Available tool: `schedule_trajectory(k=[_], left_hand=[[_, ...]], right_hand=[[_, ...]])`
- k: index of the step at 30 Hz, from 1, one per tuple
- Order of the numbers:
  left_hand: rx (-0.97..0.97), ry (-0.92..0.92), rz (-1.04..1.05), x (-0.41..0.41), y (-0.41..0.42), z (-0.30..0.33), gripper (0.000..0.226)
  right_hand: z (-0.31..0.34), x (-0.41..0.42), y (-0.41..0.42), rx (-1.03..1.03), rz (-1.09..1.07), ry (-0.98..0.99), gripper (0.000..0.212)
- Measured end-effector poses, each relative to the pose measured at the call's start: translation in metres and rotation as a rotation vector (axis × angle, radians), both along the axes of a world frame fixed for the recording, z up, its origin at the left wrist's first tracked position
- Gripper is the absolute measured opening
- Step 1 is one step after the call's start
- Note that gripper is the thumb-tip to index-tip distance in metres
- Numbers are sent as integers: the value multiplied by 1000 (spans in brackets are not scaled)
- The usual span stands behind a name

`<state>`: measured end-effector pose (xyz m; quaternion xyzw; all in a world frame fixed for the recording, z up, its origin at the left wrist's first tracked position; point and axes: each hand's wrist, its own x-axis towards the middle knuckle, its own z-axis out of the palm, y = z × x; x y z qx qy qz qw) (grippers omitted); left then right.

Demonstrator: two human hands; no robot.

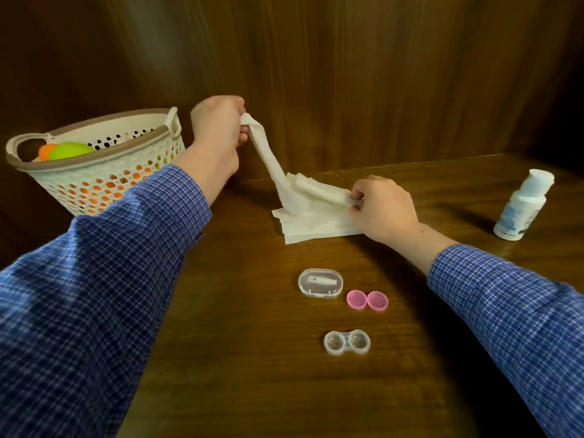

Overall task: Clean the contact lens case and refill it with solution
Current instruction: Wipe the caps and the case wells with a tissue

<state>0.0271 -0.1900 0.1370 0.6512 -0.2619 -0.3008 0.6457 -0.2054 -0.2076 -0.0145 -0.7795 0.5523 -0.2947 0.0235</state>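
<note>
The clear two-well lens case [347, 342] lies open on the wooden table [252, 358], near me. Its two pink caps [367, 300] lie side by side just behind it. A stack of white tissues [316, 224] sits farther back. My left hand [218, 134] is raised and grips one end of a tissue sheet [268, 156] that stretches down to the stack. My right hand [384, 207] pinches the stack's upper right edge against the table. The white solution bottle [523, 205] stands capped at the far right.
A small clear oval box [320, 283] with a white tool inside lies left of the pink caps. A cream perforated basket [94, 159] holding orange and green items stands at the back left. Dark wooden panels close off the back.
</note>
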Motion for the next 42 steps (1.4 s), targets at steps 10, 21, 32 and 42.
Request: schedule_trajectory(k=[10,21,32,42], left_hand=[[-214,47,30,30,28,40,23],[-319,143,-327,36,56,12,28],[-495,431,-880,20,117,48,23],[-213,150,-802,3,178,46,24]], right_hand=[[14,6,7,191,205,213,36],[16,36,14,201,170,234,37],[109,30,87,748,695,-952,59],[141,-1,181,620,637,-843,18]])
